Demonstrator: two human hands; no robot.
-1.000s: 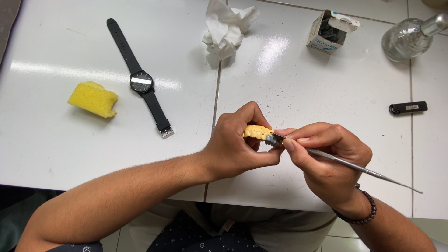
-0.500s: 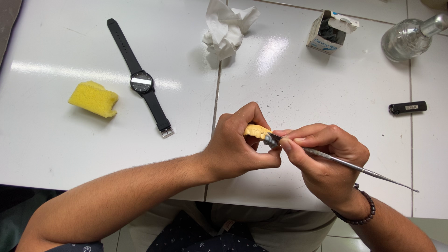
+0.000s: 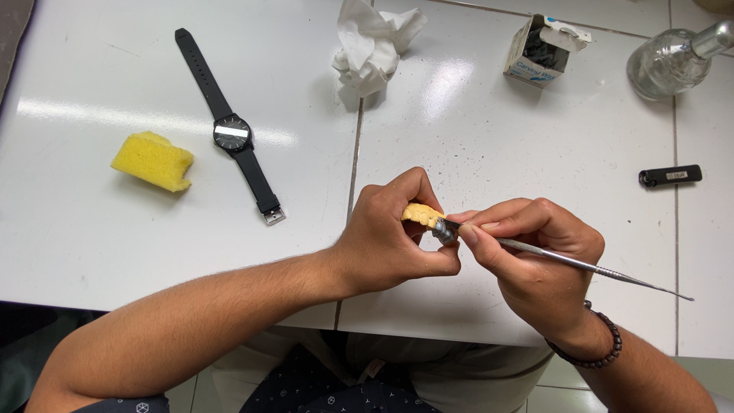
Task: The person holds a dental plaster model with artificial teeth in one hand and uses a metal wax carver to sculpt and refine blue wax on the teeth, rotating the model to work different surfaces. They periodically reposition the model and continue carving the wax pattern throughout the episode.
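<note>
White glossy tiles with dark grout lines make up the desk [image 3: 474, 130] I look down on. Over its near edge, my left hand [image 3: 390, 237] has its grip clamped on a small yellow dental model [image 3: 421, 214], pinched between thumb and fingers and held just above the desk. My right hand [image 3: 535, 260] has its grip closed pen-style around a thin metal carving instrument [image 3: 589, 266], whose working tip meets a grey patch on the model while the long handle points toward the right edge.

As I judge it, the carving is under way: tool and model are touching, but the fingers hide most of the model, so I cannot tell how much is shaped or what is left.

Toward the left edge lies a yellow sponge [image 3: 153, 160], and just beside it a black wristwatch [image 3: 229, 126] lies flat with its strap stretched out. At the far edge sit a crumpled white tissue [image 3: 375, 46], a small open cardboard box [image 3: 539, 52] and, in the far right corner, a glass bottle [image 3: 673, 61]. A small black lighter-like object [image 3: 670, 176] rests near the right edge.
</note>
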